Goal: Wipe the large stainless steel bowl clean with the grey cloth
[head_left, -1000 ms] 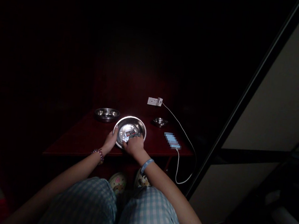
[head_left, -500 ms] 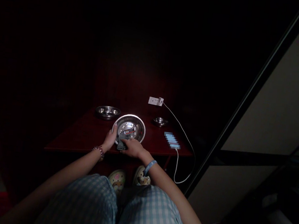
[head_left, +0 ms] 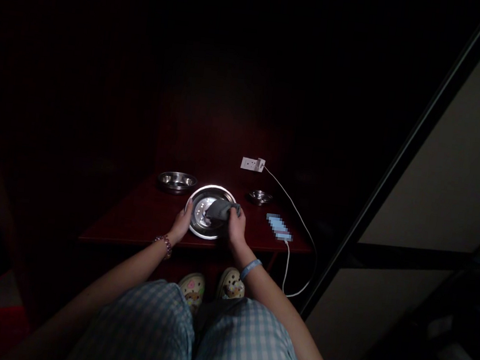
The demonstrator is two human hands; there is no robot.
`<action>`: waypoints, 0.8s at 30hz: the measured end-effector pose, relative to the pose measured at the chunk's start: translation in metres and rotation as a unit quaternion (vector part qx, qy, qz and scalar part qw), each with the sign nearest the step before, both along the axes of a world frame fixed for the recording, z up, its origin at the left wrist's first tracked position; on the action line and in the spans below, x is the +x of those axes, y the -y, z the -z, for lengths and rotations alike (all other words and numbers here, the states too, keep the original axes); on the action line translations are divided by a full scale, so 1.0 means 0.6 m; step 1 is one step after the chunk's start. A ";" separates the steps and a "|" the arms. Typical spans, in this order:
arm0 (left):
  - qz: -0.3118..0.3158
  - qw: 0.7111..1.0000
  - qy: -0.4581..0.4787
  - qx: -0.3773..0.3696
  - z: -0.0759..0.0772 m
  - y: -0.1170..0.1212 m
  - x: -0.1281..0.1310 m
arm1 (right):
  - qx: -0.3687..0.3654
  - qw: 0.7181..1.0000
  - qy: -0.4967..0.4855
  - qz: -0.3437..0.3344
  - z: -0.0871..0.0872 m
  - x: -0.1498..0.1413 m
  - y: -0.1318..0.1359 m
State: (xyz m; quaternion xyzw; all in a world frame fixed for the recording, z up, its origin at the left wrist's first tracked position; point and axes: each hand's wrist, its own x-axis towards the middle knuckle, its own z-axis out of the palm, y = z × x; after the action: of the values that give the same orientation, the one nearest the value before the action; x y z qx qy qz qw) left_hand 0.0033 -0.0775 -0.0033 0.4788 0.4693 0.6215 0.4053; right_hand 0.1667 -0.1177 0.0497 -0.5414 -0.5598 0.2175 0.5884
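Observation:
A shiny metal bowl point(head_left: 198, 226) is tilted toward me over the front of a dark red tabletop point(head_left: 132, 214). My left hand point(head_left: 181, 223) grips its left rim, thumb on the inner side. At the right rim, my right hand point(head_left: 237, 225) is closed on a grey cloth point(head_left: 219, 209). The cloth hangs across the inside of the bowl and covers part of its bottom. Whether the right fingers also touch the rim I cannot tell.
Another metal bowl point(head_left: 177, 181) stands at the back left, and a small metal dish point(head_left: 259, 197) at the back right. A blurred-out phone point(head_left: 279, 227) lies on the right, its white cable point(head_left: 292, 200) running to a wall socket point(head_left: 249, 164).
My right hand has moved with the cloth from the bowl's lower front edge to its right rim. The left hand keeps its hold on the left rim.

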 end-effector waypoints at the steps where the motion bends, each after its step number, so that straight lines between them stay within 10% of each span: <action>1: 0.002 1.000 0.003 0.003 0.000 0.000 0.001 | 0.003 1.000 -0.031 -0.003 0.000 0.001 -0.001; 12: 0.041 0.999 0.025 0.009 0.013 -0.016 0.003 | -0.009 0.998 -0.056 -0.015 0.032 0.001 -0.018; 17: 0.038 0.999 0.004 0.000 0.009 -0.012 0.006 | 0.036 0.989 0.129 0.063 0.015 -0.001 0.009; 24: 0.011 1.000 -0.016 0.000 0.007 -0.008 0.008 | 0.080 0.904 0.397 0.137 -0.005 0.018 0.027</action>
State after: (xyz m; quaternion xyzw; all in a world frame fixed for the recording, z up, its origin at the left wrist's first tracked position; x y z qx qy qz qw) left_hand 0.0079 -0.0727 -0.0073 0.4939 0.4704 0.6096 0.4039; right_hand 0.1776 -0.1342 0.0527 -0.6051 -0.6832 -0.1436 0.3827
